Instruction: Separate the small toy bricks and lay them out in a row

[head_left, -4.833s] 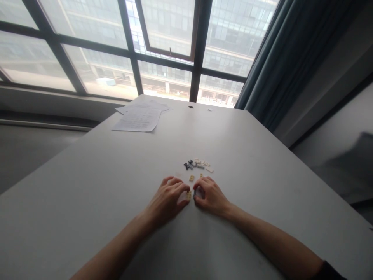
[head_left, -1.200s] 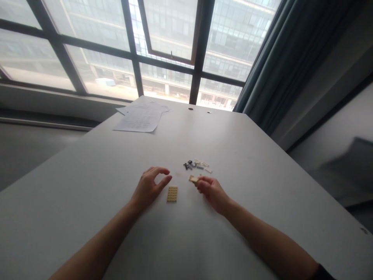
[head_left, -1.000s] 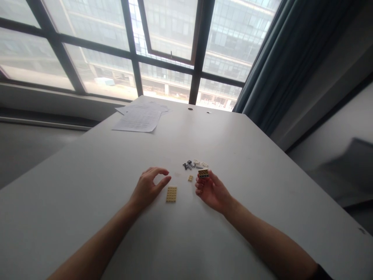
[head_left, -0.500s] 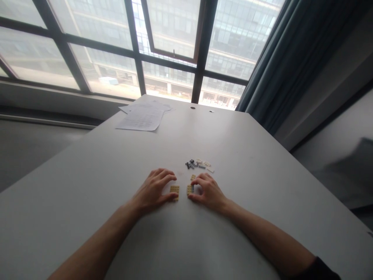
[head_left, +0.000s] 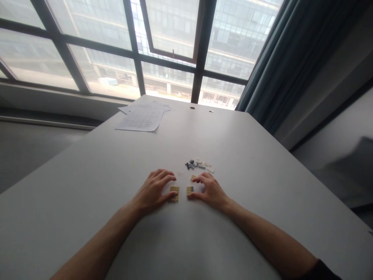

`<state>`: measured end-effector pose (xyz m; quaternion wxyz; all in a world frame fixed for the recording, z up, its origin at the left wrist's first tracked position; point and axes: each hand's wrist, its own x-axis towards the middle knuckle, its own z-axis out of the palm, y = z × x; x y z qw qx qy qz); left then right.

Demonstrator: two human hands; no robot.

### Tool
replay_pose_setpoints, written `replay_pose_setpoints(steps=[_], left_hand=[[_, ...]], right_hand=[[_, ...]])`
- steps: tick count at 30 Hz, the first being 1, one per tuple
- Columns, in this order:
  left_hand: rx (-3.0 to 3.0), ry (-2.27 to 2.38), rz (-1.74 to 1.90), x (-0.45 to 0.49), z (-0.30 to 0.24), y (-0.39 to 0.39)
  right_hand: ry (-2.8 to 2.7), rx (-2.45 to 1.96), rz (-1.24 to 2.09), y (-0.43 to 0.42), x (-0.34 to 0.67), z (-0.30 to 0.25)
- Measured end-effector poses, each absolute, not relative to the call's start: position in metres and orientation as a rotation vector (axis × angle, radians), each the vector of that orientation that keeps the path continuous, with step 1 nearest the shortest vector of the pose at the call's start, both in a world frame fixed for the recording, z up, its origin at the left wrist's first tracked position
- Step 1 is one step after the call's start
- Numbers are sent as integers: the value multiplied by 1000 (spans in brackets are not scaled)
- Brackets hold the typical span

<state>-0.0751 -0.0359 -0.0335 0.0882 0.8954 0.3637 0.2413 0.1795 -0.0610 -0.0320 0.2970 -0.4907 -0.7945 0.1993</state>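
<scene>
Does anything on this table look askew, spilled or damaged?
Only the papers stand out: the sheets at the far left of the table overlap at uneven angles. The tan plate and tan-grey block look fairly straight; I see nothing spilled or damaged.

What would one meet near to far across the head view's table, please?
Tan studded plastic plate and tan-and-grey block, level → small tan studded piece → heap of black, grey and white plastic → printed white papers.

Left plate (head_left: 175, 189) and right plate (head_left: 189, 190) on the table (head_left: 247, 155) — loose pieces (head_left: 201, 167) behind, papers (head_left: 142, 118) farther back, leftward
</scene>
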Motion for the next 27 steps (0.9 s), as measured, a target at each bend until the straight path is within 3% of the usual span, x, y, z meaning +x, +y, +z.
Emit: replay_pose_setpoints(steps=[7, 19, 27], left_hand=[[2589, 1142, 797, -78, -35, -34], [2544, 1218, 868, -75, -37, -34], [2559, 1221, 855, -75, -37, -34]], right_hand=[[-2007, -1439, 357, -33, 219, -19], [-2188, -1359, 474, -34, 238, -31], [-2078, -1452, 331, -24, 234, -32]])
